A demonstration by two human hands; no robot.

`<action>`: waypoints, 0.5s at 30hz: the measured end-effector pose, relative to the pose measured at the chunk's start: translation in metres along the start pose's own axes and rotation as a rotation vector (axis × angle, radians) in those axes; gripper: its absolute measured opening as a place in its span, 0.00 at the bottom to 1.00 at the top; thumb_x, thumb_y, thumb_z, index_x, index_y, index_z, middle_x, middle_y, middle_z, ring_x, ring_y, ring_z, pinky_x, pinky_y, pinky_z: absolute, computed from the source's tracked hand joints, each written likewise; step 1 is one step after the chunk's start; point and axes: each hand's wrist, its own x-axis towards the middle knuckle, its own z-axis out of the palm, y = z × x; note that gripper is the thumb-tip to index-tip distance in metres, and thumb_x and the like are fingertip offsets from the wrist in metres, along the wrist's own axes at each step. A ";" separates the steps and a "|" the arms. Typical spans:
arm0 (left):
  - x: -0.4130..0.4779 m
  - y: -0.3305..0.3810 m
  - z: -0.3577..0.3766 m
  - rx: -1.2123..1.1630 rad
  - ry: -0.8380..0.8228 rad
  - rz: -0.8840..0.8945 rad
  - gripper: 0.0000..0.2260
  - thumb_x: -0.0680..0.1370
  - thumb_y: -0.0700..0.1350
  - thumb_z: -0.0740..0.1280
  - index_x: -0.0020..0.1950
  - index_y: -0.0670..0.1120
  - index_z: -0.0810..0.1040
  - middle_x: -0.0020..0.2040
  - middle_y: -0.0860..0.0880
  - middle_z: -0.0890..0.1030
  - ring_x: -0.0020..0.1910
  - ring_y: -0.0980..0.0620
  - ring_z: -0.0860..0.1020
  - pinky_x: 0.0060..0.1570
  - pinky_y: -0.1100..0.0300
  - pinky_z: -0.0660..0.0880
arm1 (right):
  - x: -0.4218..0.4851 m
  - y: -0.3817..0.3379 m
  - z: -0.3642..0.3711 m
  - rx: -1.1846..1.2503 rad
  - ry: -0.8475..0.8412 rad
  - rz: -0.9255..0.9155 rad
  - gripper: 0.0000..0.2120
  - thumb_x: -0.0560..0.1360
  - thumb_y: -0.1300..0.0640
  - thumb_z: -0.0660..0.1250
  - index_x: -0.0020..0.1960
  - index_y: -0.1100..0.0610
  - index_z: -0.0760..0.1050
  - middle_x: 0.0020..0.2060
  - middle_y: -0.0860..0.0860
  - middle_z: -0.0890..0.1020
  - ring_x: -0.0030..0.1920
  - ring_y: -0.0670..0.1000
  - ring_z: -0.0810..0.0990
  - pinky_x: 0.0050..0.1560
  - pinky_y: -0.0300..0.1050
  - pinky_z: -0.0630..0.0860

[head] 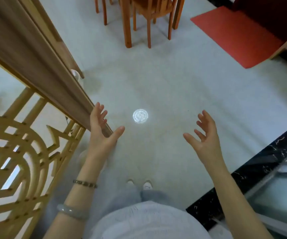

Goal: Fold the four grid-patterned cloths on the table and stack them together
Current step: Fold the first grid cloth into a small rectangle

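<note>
- My left hand (103, 131) is up over the floor (173, 87), fingers straight and spread, gripping nothing.
- My right hand (205, 137) faces it, fingers loosely spread, gripping nothing.
- A bead bracelet (85, 183) and a pale bangle (72, 212) sit on my left forearm.
- A shiny round disc (140, 116) lies on the floor, seen between my hands.
- Wooden screen (18, 152) at my left, black marble ledge (260, 169) at my right, chairs (148, 14) and a red mat (234, 37) ahead.
- I cannot tell where the cloths are.

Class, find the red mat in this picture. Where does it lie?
In the head view, the red mat lies on the floor at the upper right, just right of the wooden chairs and well beyond the right hand.
</note>
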 end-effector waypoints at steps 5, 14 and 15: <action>0.011 0.000 0.019 0.008 -0.007 0.028 0.39 0.72 0.43 0.73 0.77 0.52 0.54 0.74 0.55 0.62 0.70 0.62 0.65 0.70 0.61 0.63 | 0.022 0.002 -0.006 0.009 0.011 -0.019 0.38 0.70 0.64 0.72 0.73 0.50 0.58 0.69 0.47 0.67 0.66 0.46 0.69 0.65 0.44 0.69; 0.092 0.009 0.040 -0.057 0.007 0.138 0.40 0.67 0.51 0.75 0.73 0.60 0.57 0.72 0.61 0.64 0.69 0.65 0.66 0.68 0.60 0.64 | 0.109 -0.022 -0.004 0.030 0.030 -0.104 0.38 0.69 0.65 0.73 0.67 0.39 0.59 0.68 0.43 0.69 0.67 0.44 0.69 0.68 0.48 0.69; 0.106 0.011 0.042 -0.067 0.006 0.155 0.40 0.66 0.54 0.74 0.73 0.60 0.57 0.72 0.62 0.63 0.69 0.64 0.66 0.67 0.62 0.64 | 0.122 -0.026 -0.003 0.032 0.032 -0.114 0.38 0.69 0.65 0.73 0.68 0.39 0.59 0.68 0.44 0.69 0.67 0.44 0.69 0.68 0.49 0.69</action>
